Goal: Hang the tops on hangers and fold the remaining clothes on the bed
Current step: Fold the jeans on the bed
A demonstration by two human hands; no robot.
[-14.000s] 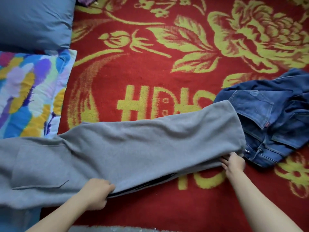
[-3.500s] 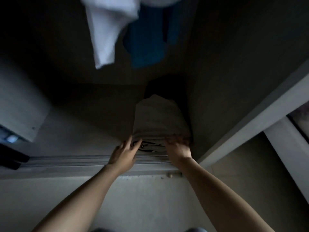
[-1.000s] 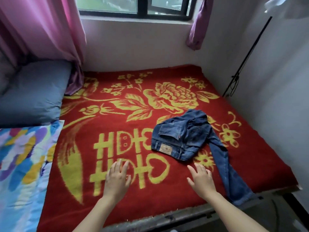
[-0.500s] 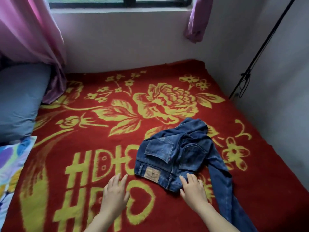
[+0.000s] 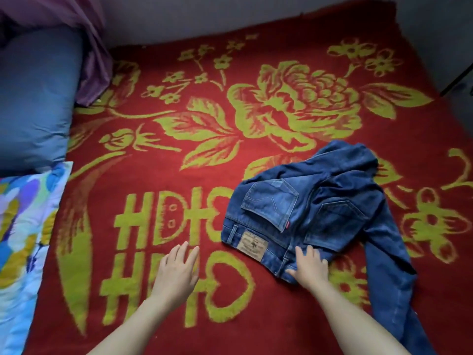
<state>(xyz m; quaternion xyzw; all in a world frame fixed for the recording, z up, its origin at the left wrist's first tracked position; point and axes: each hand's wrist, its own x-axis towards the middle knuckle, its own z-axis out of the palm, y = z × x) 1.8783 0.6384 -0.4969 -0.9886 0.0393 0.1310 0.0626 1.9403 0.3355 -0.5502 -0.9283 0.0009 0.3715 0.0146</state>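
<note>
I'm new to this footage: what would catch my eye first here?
A red blanket with big yellow-green flowers fills the view. Crumpled blue jeans lie on it right of centre, the right hand flat on their waistband and the left hand open over the blanket beside them. A blue pillow sits at the upper left.

A red blanket [image 5: 179, 162] fills most of the view, woven with yellow-green leaves, small flowers and 1 large bloom at the far side, and 2 rows of blocky characters nearer. A blue pillow [image 5: 33, 98] lies at the far left, its near end meeting a cloth [image 5: 23, 239] patched in blue, yellow, purple and white. A purple curtain [image 5: 94, 60] hangs onto the blanket just beside the pillow. A grey wall [image 5: 204, 16] runs behind, with a dark rod [image 5: 455, 83] at the right edge.
</note>
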